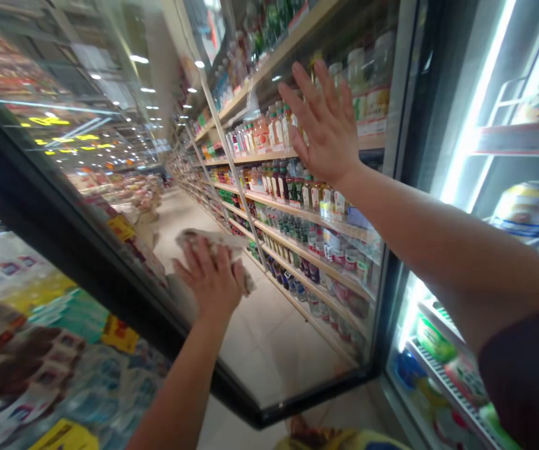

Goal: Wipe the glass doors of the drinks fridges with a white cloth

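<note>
A glass door (274,369) with a dark frame stands open in front of me. My left hand (211,278) presses a crumpled light cloth (246,279) flat against the pane, with its fingers spread over the cloth. Higher up and to the right, my right hand (328,128) is open, fingers wide apart, palm toward the glass and apparently resting on it. Nothing shows in the right hand. Part of the cloth is hidden under my left hand.
At right is a lit refrigerated case (523,139) with packaged goods on its shelves. Through or in the glass appear long bottle shelves (297,212) and an aisle floor (269,325). Packs of bottles (95,381) and yellow price signs (65,436) lie at lower left.
</note>
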A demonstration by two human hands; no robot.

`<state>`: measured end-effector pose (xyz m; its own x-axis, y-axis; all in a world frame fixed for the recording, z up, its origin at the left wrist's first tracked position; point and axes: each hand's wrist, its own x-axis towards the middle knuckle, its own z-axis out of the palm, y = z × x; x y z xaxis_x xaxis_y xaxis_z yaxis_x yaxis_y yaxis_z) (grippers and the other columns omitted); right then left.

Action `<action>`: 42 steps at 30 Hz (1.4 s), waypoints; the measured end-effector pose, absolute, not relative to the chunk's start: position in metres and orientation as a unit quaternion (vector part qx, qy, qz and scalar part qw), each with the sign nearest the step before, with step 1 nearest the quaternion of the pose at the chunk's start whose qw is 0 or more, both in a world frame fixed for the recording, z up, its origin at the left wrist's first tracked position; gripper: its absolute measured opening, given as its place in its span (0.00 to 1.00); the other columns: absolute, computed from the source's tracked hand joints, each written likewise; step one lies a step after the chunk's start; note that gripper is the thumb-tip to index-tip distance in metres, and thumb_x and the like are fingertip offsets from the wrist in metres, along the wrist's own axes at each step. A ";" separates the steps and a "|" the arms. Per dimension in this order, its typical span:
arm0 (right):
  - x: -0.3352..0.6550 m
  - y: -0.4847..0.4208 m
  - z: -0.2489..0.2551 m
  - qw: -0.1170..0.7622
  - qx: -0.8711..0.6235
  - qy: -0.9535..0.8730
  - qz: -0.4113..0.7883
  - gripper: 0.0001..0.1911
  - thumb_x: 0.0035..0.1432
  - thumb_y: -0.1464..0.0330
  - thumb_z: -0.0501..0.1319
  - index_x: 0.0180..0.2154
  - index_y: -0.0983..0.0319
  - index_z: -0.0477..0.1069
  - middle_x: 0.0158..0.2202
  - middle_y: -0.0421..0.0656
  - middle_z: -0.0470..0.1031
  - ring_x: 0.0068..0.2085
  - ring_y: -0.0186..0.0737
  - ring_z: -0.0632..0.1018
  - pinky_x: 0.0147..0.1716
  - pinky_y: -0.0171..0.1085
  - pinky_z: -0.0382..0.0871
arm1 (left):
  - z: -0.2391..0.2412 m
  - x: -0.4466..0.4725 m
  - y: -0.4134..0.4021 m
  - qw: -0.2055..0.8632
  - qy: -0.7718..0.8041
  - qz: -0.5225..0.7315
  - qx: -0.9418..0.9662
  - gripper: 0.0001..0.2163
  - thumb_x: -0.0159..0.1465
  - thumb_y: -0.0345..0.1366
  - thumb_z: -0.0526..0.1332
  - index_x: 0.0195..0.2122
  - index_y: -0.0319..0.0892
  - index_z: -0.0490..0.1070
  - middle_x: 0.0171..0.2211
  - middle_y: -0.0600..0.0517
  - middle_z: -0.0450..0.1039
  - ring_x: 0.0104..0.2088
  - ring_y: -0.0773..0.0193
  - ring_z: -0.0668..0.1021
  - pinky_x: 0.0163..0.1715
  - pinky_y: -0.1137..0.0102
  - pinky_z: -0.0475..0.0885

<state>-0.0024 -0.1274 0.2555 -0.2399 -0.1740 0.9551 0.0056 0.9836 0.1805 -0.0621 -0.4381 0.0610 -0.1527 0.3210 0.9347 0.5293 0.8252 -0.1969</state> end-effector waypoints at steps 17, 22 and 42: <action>-0.008 -0.127 0.255 0.615 0.038 -0.783 -0.085 0.33 0.71 0.58 0.39 0.74 0.49 0.52 0.76 0.31 0.47 0.77 0.44 0.48 0.76 0.56 0.45 | 0.055 -0.066 -0.433 0.586 -0.714 0.010 -0.382 0.24 0.71 0.38 0.63 0.68 0.47 0.66 0.71 0.39 0.57 0.75 0.47 0.51 0.73 0.42 0.35; -0.018 -0.124 0.256 0.624 0.060 -0.778 -0.031 0.34 0.68 0.56 0.39 0.73 0.45 0.53 0.75 0.25 0.45 0.78 0.41 0.46 0.77 0.56 0.39 | 0.099 -0.071 -0.450 0.611 -0.742 -0.095 -0.260 0.26 0.71 0.39 0.61 0.70 0.43 0.63 0.74 0.38 0.47 0.75 0.41 0.46 0.71 0.36 0.32; -0.027 -0.117 0.257 0.643 0.109 -0.758 -0.013 0.34 0.67 0.56 0.42 0.71 0.51 0.58 0.75 0.31 0.49 0.77 0.30 0.39 0.76 0.48 0.27 | 0.073 -0.062 -0.428 0.615 -0.689 0.033 -0.382 0.24 0.73 0.40 0.62 0.68 0.38 0.67 0.72 0.39 0.54 0.76 0.48 0.47 0.75 0.50 0.44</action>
